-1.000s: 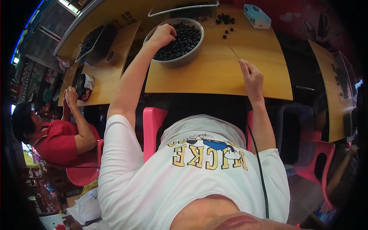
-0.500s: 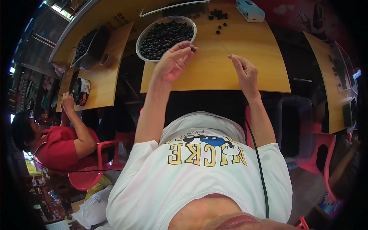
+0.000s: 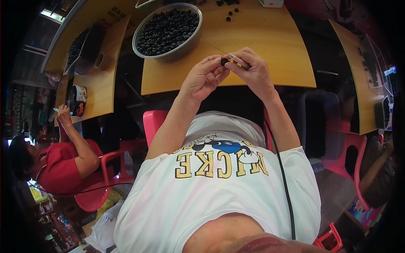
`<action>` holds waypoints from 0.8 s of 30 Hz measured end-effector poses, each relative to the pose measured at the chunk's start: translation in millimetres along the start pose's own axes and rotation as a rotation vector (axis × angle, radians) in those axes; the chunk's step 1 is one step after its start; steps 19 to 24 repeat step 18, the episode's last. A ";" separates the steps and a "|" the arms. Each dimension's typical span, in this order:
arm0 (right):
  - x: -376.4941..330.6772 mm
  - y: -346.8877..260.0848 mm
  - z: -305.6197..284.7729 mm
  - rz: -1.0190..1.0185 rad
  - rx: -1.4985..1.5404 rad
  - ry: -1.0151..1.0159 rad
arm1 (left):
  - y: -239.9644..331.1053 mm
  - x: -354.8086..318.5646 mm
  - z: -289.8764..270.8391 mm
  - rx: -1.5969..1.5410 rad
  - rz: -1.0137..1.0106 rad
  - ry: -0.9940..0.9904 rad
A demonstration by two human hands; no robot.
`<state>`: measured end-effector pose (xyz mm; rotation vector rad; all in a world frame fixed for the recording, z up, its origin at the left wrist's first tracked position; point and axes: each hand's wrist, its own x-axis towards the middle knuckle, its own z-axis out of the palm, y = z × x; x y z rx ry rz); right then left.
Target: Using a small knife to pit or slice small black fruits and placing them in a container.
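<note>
My left hand [image 3: 206,76] pinches a small dark round piece [image 3: 223,61], like a berry or bead; the frames do not settle which. Close against it, my right hand [image 3: 252,69] grips a slender tool with a pale handle [image 3: 239,61], its thumb and fingertips near the same piece. A very thin straight line, seemingly the tool's shaft, runs toward the upper left. Behind my left hand stands a clear round bowl [image 3: 185,48] filled with similar dark pieces, many showing a pale ring. The tool's working tip is too fine to make out.
Loose dark pieces [image 3: 229,16] lie on the wooden table [image 3: 278,50] beyond my hands, near a tissue pack [image 3: 271,3]. At the left, a person in red [image 3: 69,162] works at another table with a tub [image 3: 79,99] and a crate [image 3: 80,52]. A cable [image 3: 284,181] hangs down my shirt.
My hands have come together, the right moving left and the left moving right, away from the bowl. The view has shifted, so the bowl sits higher and farther left.
</note>
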<state>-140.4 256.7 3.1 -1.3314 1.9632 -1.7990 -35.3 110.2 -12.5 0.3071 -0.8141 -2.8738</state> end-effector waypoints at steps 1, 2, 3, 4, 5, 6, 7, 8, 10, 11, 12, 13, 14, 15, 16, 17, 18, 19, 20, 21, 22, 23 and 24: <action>-0.4 -0.4 0.6 -0.047 -0.027 0.020 | -1.6 -1.2 -0.2 0.036 0.020 0.004; -0.6 -0.7 1.2 -0.093 -0.054 0.040 | -2.0 -2.6 0.2 0.034 0.022 0.006; -0.4 -1.2 2.0 -0.093 -0.053 0.036 | -1.9 -4.1 1.5 0.059 0.025 0.014; -0.6 -1.6 2.8 -0.112 -0.062 0.049 | -2.1 -5.0 2.7 0.085 0.026 0.021; -0.8 -1.6 3.8 -0.132 -0.070 0.062 | -2.8 -5.4 4.1 0.082 0.027 0.023; -1.2 -1.1 4.9 -0.130 -0.070 0.059 | -4.0 -5.4 5.6 0.075 0.027 0.033; -1.6 -0.6 6.0 -0.150 -0.077 0.086 | -4.9 -5.5 6.4 0.068 0.028 0.042; -1.9 -0.4 6.9 -0.170 -0.083 0.113 | -5.7 -5.4 6.0 0.065 0.029 0.044; -2.8 -0.8 8.0 -0.197 -0.152 0.123 | -7.2 -5.1 4.3 0.007 0.014 0.040; -3.4 -0.9 8.6 -0.225 -0.220 0.135 | -8.1 -5.2 4.7 0.004 0.014 0.043; -3.8 -0.7 9.6 -0.224 -0.220 0.132 | -8.5 -5.4 6.1 0.002 0.021 0.065; -4.1 -0.8 10.4 -0.282 -0.260 0.151 | -8.8 -5.7 6.8 0.001 0.027 0.087; -4.6 -0.8 11.0 -0.342 -0.301 0.171 | -9.4 -5.7 5.5 -0.001 0.028 0.090; -5.4 -0.6 10.6 -0.340 -0.300 0.168 | -9.9 -5.3 3.6 -0.012 0.047 0.090; -5.9 0.1 9.7 -0.364 -0.298 0.142 | -9.5 -5.0 1.6 -0.021 0.069 0.092; -6.7 1.0 8.1 -0.389 -0.296 0.117 | -7.8 -5.0 -0.4 -0.023 0.073 0.095; -6.3 1.3 9.3 -0.389 -0.293 0.113 | -4.6 -5.3 -3.0 -0.031 0.101 0.043; -6.3 1.3 9.3 -0.389 -0.293 0.113 | -4.6 -5.3 -3.0 -0.031 0.101 0.043; -6.3 1.3 9.3 -0.389 -0.293 0.113 | -4.6 -5.3 -3.0 -0.031 0.101 0.043; -6.3 1.3 9.3 -0.389 -0.293 0.113 | -4.6 -5.3 -3.0 -0.031 0.101 0.043; -6.3 1.3 9.3 -0.389 -0.293 0.113 | -4.6 -5.3 -3.0 -0.031 0.101 0.043; -6.3 1.3 9.3 -0.389 -0.293 0.113 | -4.6 -5.3 -3.0 -0.031 0.101 0.043; -6.3 1.3 9.3 -0.389 -0.293 0.113 | -4.6 -5.3 -3.0 -0.031 0.101 0.043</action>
